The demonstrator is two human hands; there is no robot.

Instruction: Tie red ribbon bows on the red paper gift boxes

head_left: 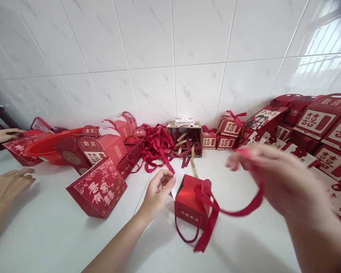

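A small red gift box [191, 204] with a twisted cord handle stands on the table in front of me. A red ribbon [244, 210] passes through its top, with one tail hanging over the front. My right hand [275, 178], smeared by motion, holds the other end up to the right of the box. My left hand [159, 189] is at the box's left side, thumb and fingers pinched on a white card [174, 191], partly hidden by the fingers. A loose ribbon end from the pile behind reaches down to these fingertips.
Behind lie a ribbon pile [157, 142] and a cardboard box [199, 140] of ribbon strips. Red gift boxes [315, 121] are stacked at right; others, including a floral one [99, 189], stand left by a red basin [49, 148]. Another person's hands [13, 184] are at far left.
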